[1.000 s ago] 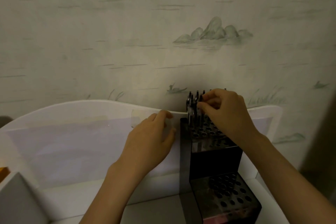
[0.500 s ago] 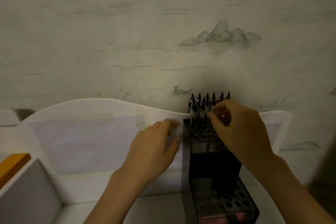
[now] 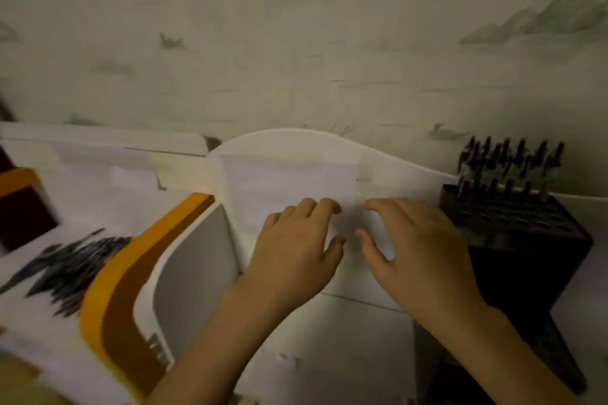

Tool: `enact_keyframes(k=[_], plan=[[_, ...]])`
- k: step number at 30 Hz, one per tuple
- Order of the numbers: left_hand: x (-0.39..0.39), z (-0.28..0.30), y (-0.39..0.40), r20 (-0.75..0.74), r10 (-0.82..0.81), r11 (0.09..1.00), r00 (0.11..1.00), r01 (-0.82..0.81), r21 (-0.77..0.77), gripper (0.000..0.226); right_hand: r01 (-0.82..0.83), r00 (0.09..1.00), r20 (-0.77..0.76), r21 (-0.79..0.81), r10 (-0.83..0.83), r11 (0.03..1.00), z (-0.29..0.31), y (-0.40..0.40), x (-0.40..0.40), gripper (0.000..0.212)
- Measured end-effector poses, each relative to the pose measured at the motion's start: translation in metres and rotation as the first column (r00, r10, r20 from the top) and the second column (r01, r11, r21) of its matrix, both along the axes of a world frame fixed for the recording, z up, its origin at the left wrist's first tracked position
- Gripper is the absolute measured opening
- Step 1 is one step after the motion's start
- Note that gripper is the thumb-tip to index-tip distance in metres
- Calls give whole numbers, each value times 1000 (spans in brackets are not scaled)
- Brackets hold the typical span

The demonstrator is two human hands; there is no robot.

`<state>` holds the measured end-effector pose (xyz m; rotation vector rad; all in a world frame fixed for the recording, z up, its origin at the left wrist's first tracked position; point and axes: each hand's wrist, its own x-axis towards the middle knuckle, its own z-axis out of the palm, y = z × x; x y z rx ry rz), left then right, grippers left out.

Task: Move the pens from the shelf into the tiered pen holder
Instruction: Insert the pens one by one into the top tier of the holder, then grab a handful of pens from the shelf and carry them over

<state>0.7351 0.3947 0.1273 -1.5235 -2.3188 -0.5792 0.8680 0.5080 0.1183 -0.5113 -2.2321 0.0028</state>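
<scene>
The black tiered pen holder [image 3: 513, 240] stands at the right against the wall. Several dark pens [image 3: 508, 161] stand upright in its top tier. A blurred pile of dark pens [image 3: 69, 268] lies on the white shelf at the left. My left hand [image 3: 296, 250] and my right hand [image 3: 418, 250] hover side by side in front of the white curved back panel, between the pile and the holder. Both have spread fingers and hold nothing. My right hand is just left of the holder, apart from it.
A white curved back panel [image 3: 296, 154] runs along the wall. A divider with an orange and brown edge [image 3: 131, 286] and a grey face separates the left shelf compartment from the middle one. A dark red block [image 3: 23, 214] sits at the far left.
My right hand has left the pens in the holder's top tier and moved left, empty. The view has swung left, bringing the shelf's pen pile and the orange divider into sight.
</scene>
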Motion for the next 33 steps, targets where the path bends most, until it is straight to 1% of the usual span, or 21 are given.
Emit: enact_keyframes(k=[4,9,14,18,21,25,29,33], plan=[[-26,2,-67,-16,171,985,985,-171,5,41,-114,990,79,-21,116,993,-3,-51,-46,36],[-70,-3,-175,-44,328,944,944,-329,-24,42,-236,962,146,13,232,972,-8,-144,-112,32],[-113,-11,-295,-28,430,902,902,-431,-25,42,-328,932,177,32,318,944,-19,-253,-174,31],[-148,-25,-397,-22,500,865,866,-500,-40,43,-360,910,228,28,345,932,-32,-344,-223,37],[-173,-33,-458,-13,478,877,878,-478,-55,44,-376,893,278,25,354,926,-41,-402,-252,41],[-206,-42,-515,26,443,893,896,-438,-98,48,-387,865,339,-20,370,922,-55,-452,-281,43],[-242,-57,-541,58,405,912,913,-397,-105,50,-360,853,389,-43,348,932,-64,-468,-309,43],[-280,-70,-541,84,355,931,931,-345,-117,50,-299,864,407,-58,297,952,-76,-464,-343,41]])
